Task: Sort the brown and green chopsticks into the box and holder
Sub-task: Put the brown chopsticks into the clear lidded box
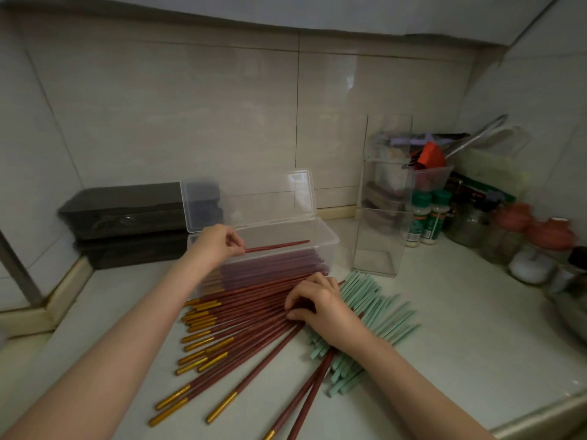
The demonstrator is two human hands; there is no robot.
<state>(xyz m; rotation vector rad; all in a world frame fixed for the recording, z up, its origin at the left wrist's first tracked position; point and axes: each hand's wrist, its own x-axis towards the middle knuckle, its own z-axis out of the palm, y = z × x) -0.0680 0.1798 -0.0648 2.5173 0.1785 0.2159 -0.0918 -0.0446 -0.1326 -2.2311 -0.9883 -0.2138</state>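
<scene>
Box [330,241] far centre, holder [378,246] just right; left chopstick pile [241,315] before box, right chopstick pile [389,314] before holder; seasoning bottles [428,217] far right.

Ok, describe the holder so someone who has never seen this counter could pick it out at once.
On the counter, find the open clear box holding brown chopsticks. Just right of it, behind the green chopsticks, stands the holder. Unlike the low box and the capped jars further right, it is tall, clear and square-sided.
</scene>
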